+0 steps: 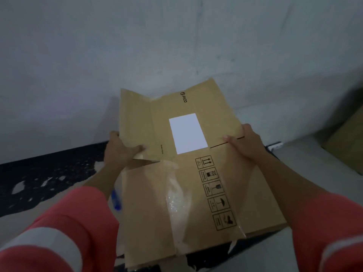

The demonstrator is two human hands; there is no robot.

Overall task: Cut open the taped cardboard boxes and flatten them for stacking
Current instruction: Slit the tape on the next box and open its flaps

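- Left hand (121,149) is gripping the box (251,193) at its left edge, and right hand (245,142) is clamping the right edge.
- Pressing evenly on both sides should be keeping the panels flat.
- The box is being held above the floor (314,158): brown, collapsed, with a white label (187,133) and peeling tape (176,203).

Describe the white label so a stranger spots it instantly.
Find the flattened brown cardboard box in the centre. On its upper panel, below the PICO logo, lies a white rectangular label. Unlike the black handling symbols beneath, it is blank.
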